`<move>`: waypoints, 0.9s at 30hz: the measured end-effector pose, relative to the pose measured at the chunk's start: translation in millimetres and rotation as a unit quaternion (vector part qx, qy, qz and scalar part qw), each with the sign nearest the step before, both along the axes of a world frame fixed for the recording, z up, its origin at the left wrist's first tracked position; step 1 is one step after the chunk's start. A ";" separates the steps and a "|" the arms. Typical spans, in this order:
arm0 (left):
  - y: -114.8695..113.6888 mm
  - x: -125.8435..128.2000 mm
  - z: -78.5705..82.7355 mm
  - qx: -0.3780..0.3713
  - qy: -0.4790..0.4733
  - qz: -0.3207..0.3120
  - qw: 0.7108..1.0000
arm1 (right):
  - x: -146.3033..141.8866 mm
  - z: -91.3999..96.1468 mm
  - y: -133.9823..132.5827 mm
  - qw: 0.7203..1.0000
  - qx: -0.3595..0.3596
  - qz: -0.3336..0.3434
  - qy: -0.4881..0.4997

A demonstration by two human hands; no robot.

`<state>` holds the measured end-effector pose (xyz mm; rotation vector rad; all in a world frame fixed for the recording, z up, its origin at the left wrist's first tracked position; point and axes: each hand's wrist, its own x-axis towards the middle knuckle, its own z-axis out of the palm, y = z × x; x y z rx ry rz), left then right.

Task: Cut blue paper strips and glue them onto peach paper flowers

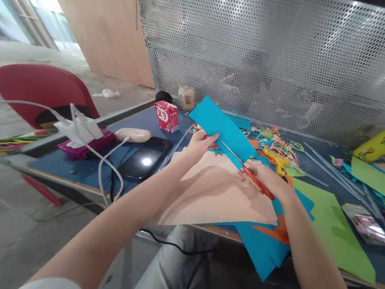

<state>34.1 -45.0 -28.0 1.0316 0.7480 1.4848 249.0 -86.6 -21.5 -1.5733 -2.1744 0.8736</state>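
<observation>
My left hand (201, 141) pinches the near edge of a long blue paper strip (219, 125) and holds it up over the table. My right hand (267, 178) grips red-handled scissors (249, 173), whose thin blades point up-left onto the strip's lower edge. Under both hands lies a large peach paper sheet (213, 196), with blue and orange sheets (265, 242) below it hanging over the table's front edge.
A green sheet (336, 229) lies right. Paper scraps and a yellow glue gun (277, 161) sit behind. A phone (145, 158), white mouse (132, 134), red carton (166, 115), charger with cable (81, 129) and red chair (41, 91) are left. Perforated metal screen (272, 57) backs the table.
</observation>
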 end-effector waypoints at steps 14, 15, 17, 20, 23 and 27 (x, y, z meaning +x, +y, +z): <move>2.2 -0.2 -2.2 -0.003 0.003 -0.007 1.000 | -1.6 7.0 -5.3 0.999 -0.008 0.012 -0.031; 2.9 -0.8 -2.1 -0.002 -0.004 -0.002 1.000 | -1.2 6.5 -4.7 0.999 -0.026 0.005 -0.027; 4.5 -2.2 -1.9 0.001 -0.019 0.014 1.000 | -1.0 6.2 -4.2 0.998 -0.059 -0.013 -0.020; 6.2 -3.6 -2.1 0.011 -0.029 0.028 0.999 | -2.7 8.4 -6.6 0.998 -0.060 -0.009 -0.028; 5.8 -2.9 -2.8 0.009 -0.020 0.019 1.000 | -5.2 12.0 -10.7 0.997 -0.051 0.009 -0.051; 4.4 -1.2 -3.5 0.007 -0.009 0.019 1.000 | -7.5 14.1 -13.4 0.997 -0.029 0.007 -0.066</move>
